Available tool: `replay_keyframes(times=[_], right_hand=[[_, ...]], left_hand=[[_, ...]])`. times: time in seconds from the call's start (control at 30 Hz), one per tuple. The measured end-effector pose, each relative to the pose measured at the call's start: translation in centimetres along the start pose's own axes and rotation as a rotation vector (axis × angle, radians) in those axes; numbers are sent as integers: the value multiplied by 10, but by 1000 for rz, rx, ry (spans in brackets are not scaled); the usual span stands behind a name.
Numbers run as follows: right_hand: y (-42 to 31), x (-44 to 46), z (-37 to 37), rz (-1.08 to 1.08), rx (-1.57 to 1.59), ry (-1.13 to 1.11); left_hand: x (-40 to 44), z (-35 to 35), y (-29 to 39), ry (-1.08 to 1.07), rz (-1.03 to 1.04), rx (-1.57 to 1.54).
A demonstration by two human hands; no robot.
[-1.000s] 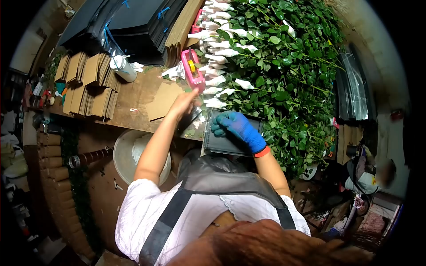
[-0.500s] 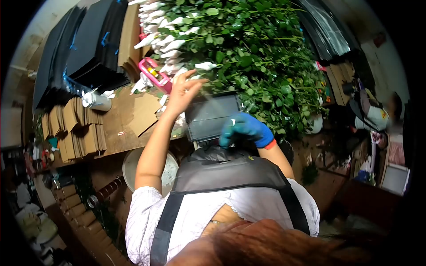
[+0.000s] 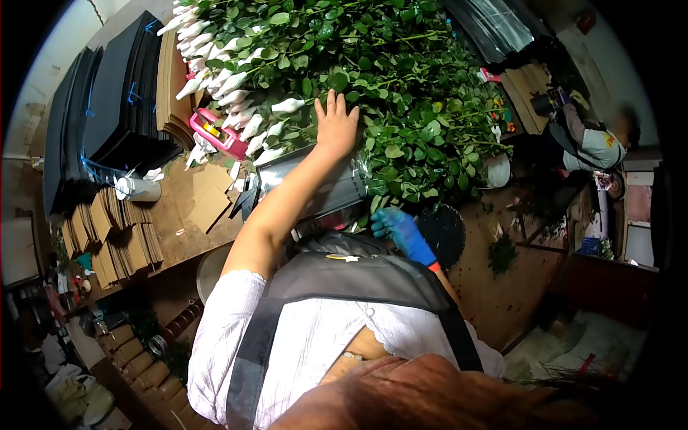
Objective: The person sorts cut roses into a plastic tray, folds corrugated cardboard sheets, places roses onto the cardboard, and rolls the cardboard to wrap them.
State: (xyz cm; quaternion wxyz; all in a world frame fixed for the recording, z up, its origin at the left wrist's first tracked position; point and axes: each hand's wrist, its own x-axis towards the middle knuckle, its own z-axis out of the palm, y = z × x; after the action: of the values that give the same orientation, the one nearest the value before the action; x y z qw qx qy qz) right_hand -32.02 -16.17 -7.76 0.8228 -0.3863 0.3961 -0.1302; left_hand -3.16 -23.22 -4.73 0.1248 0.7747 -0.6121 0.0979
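My left hand (image 3: 337, 130) is bare, its fingers spread over the near edge of a large heap of leafy flower stems (image 3: 401, 93). Its fingertips touch or hover just above the leaves; which one I cannot tell. Flower heads in white covers (image 3: 233, 82) line the left side of the heap, and a single white-covered head (image 3: 288, 105) lies just left of my fingers. In a blue-green glove, my right hand (image 3: 395, 228) is curled low in front of the apron, below the leaves. Anything inside its fingers is hidden. Under my left forearm lies a grey, shiny tray-like surface (image 3: 337, 188).
A pink tool (image 3: 218, 135) lies beside the white heads. Stacked dark sheets (image 3: 122, 93), cut cardboard pieces (image 3: 118, 233) and a white cylinder (image 3: 138, 189) occupy the left. Below the table edge is a dark round container (image 3: 441, 236). Another person (image 3: 595, 147) is at far right.
My left hand has moved right, from near the pink tool onto the leafy stems, and its fingers have spread. My gloved right hand has moved slightly right and down. The view has shifted.
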Motion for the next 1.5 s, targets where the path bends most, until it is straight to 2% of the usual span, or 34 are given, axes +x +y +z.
replay_keyframes(times=[0.03,0.07,0.1,0.13,0.27,0.33,0.37,0.43,0.5,0.53,0.6,0.63,0.67,0.7,0.73,0.77,0.83,0.9,0.97,1.03,1.07,1.1,1.17,1.23,1.3,1.33,1.43,1.47,1.5], right_hand=[[19,8,-8,0,13,-31],[25,20,3,72,-106,93],[40,42,1,79,-186,116],[60,70,-11,47,-303,126],[140,143,-89,-176,-829,79],[83,96,-46,-84,-1027,191],[74,96,-54,58,-1616,254],[64,66,-76,-399,-1967,-414],[29,36,-40,-80,-1569,-189],[27,33,-30,-194,-1521,-134],[-39,15,38,-349,-1413,-224],[-60,13,69,-505,-1268,-252],[-74,10,103,-645,-1046,-245],[-84,13,133,-873,-1023,-252],[-86,29,157,-944,-1205,-360],[-79,48,179,-1069,-1232,-501],[-61,80,223,-1454,-1267,-678],[-71,78,242,-1321,-1690,-883],[-68,83,254,-1260,-1898,-999],[-61,96,250,-1345,-1933,-1043],[-57,98,244,-1406,-1759,-952],[-73,87,244,-1348,-1790,-917],[-122,46,249,-1211,-1831,-843],[-136,33,238,-1347,-1513,-680],[-147,0,235,-1364,-1369,-537],[-146,-17,227,-1370,-1317,-456],[-135,-65,182,-1315,-1296,42],[-126,-77,159,-1229,-1285,323],[-109,-84,132,-1126,-1248,595]], left_hand=[[-1,-9,-2,46,32,-114],[-2,-20,-4,92,64,-229],[-3,-30,-5,139,94,-345],[-5,-35,-6,232,111,-421],[-37,-61,-19,316,21,-621],[-68,-80,-28,354,-38,-692],[-87,-82,-36,369,-67,-700],[-128,-99,-49,443,-174,-660],[-176,-107,-69,456,-327,-623],[-212,-83,-84,482,-503,-807],[-253,-76,-100,469,-725,-923],[-282,-58,-113,421,-833,-940],[-301,-47,-117,397,-855,-924],[-317,-36,-123,376,-882,-902],[-333,-17,-130,288,-991,-1040],[-341,-1,-136,192,-1104,-1170],[-336,-3,-127,132,-1276,-1434],[-327,-9,-122,148,-1333,-1449],[-327,-9,-128,182,-1323,-1448],[-332,-4,-137,160,-1253,-1451],[-331,3,-141,123,-1244,-1489],[-325,1,-143,82,-1235,-1527],[-300,-14,-137,-135,-1128,-1731],[-256,-36,-114,-309,-1035,-2014],[-217,-25,-102,-429,-745,-2457],[-199,-36,-93,-397,-784,-2459],[-169,-81,-67,-295,-805,-2571],[-172,-71,-67,-256,-802,-2619],[-169,-96,-58,-188,-769,-2595]])
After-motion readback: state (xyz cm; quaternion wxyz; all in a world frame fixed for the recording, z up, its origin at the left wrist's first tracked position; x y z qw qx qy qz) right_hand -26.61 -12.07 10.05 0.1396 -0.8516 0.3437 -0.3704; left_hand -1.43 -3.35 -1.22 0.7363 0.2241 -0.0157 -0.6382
